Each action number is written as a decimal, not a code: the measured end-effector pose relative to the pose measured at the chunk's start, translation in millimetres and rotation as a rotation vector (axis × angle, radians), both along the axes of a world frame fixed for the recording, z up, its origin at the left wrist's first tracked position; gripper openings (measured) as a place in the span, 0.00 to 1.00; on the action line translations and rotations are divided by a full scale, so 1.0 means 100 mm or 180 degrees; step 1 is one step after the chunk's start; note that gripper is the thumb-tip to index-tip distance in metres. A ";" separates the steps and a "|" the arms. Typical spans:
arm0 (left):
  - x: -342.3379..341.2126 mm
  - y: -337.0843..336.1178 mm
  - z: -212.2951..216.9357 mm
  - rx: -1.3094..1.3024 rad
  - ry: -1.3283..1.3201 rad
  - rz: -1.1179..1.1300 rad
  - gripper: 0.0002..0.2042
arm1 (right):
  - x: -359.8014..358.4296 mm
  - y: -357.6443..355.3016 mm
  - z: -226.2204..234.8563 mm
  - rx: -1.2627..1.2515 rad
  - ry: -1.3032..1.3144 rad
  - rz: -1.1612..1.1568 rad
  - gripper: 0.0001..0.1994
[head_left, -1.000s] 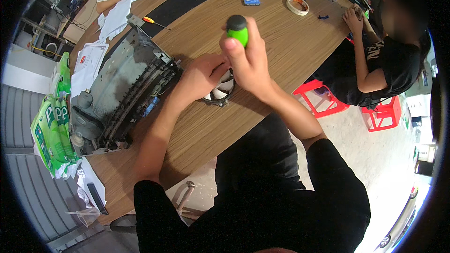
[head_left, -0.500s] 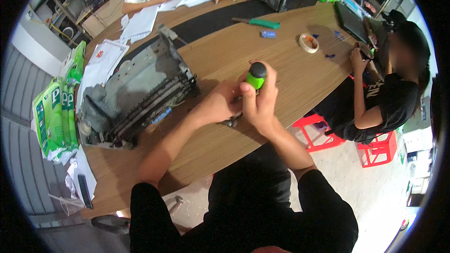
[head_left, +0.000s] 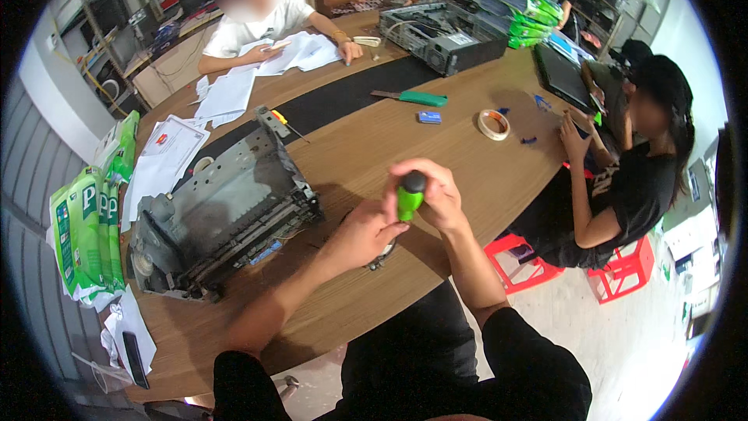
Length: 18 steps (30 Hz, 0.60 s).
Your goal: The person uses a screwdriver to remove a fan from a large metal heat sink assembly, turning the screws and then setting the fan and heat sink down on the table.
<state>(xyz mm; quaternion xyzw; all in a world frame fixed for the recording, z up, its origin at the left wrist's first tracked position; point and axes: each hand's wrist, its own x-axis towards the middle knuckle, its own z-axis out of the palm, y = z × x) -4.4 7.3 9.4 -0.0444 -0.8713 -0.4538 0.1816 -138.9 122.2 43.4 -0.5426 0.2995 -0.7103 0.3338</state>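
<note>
The right hand is curled around a bright green tool handle with a black end cap, above the near middle of the brown wood-grain worktop. The left hand is bunched by the handle's lower end, its grip hidden, above a mostly covered dark-rimmed round part, right of a grey metal chassis.

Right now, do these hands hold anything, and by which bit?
The right hand holds a green tool by its handle; for the left hand, I can't tell.
</note>
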 end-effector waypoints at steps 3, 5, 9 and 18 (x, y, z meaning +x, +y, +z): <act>0.01 0.01 0.08 -0.0382 0.0507 -0.0086 0.09 | -0.05 -0.01 -0.11 -0.0491 -0.0003 0.0117 0.28; 0.02 -0.01 -0.01 -0.0224 0.0304 0.0023 0.09 | 0.03 -0.05 -0.09 -0.0570 0.0064 -0.0167 0.27; 0.02 -0.02 0.10 -0.0322 0.0290 -0.0098 0.07 | 0.07 -0.03 -0.16 -0.0480 0.0443 -0.1716 0.34; 0.00 0.00 0.06 -0.0182 0.0636 -0.0088 0.06 | 0.10 0.01 -0.17 -0.0621 0.0445 -0.1690 0.31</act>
